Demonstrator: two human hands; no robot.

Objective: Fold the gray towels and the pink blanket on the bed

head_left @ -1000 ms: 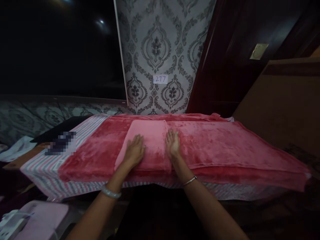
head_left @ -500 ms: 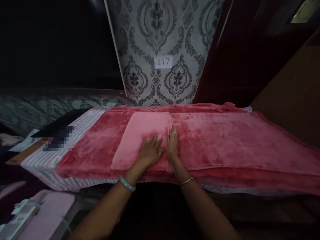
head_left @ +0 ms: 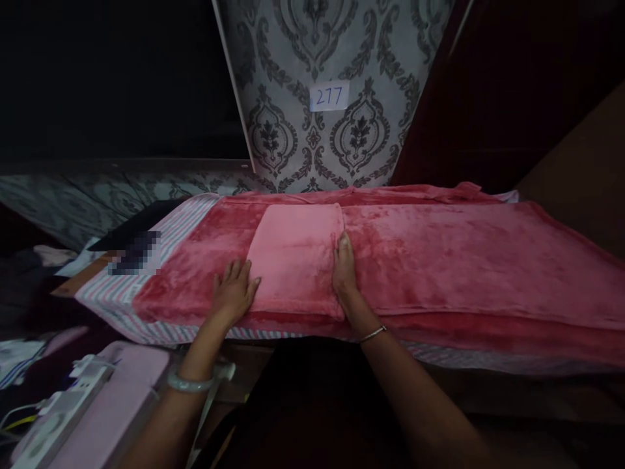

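A folded pink plush cloth [head_left: 295, 257] lies on a wide red plush blanket [head_left: 439, 254] spread over a table. My left hand [head_left: 233, 293] rests flat with fingers spread at the cloth's left edge, partly on the blanket. My right hand [head_left: 344, 270] lies edge-on with fingers straight along the cloth's right edge. Each wrist wears a bangle. Neither hand holds anything.
A pink-and-white striped sheet [head_left: 122, 293] shows under the blanket at the left. A dark flat object [head_left: 131, 231] lies at the far left of the table. A white power strip [head_left: 53, 410] on a pink surface sits at the lower left. A label "277" [head_left: 329, 96] hangs on the patterned wall.
My left hand slid from the middle of the pink cloth leftward to its left edge. My right hand stayed along the right edge. The camera view tilted down a little.
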